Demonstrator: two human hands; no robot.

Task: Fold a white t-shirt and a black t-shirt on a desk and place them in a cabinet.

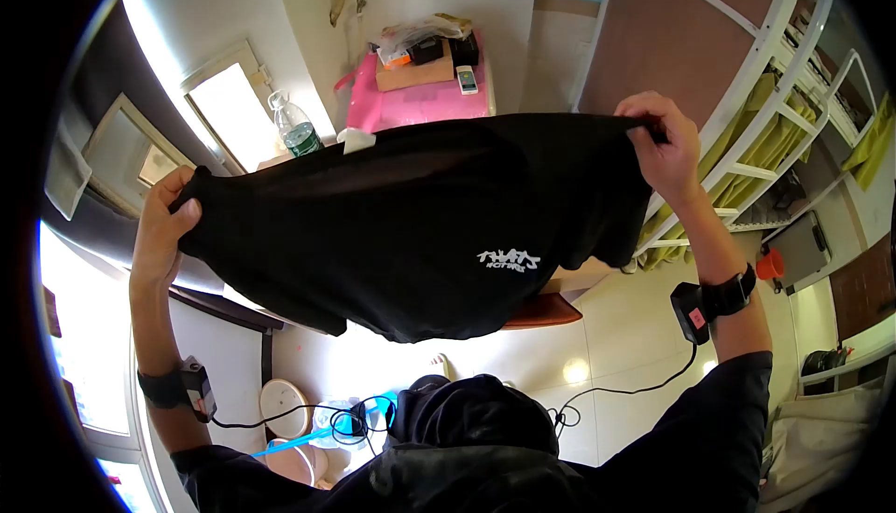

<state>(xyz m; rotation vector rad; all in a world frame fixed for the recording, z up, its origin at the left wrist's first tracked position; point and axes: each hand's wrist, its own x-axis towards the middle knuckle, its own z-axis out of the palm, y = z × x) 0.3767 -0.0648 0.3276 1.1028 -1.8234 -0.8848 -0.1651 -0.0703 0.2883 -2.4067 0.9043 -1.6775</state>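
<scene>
A black garment (401, 224) with small white lettering near its lower right hangs stretched between my two hands. My left hand (165, 225) pinches its left end, and my right hand (665, 140) grips the upper right end. A white tag shows on its top edge. Behind that edge, a pink-covered surface (425, 105) carries a cardboard box, a plastic bag and a white phone (467, 80). A large clear bottle (295, 125) with a green label stands left of it, its base hidden.
White bunk bed frames (747, 169) with green cloth stand at the right. Round containers (283, 404) and a blue item are on the floor at lower left. Cables run from both wrist devices. A red bucket (770, 265) is at the far right.
</scene>
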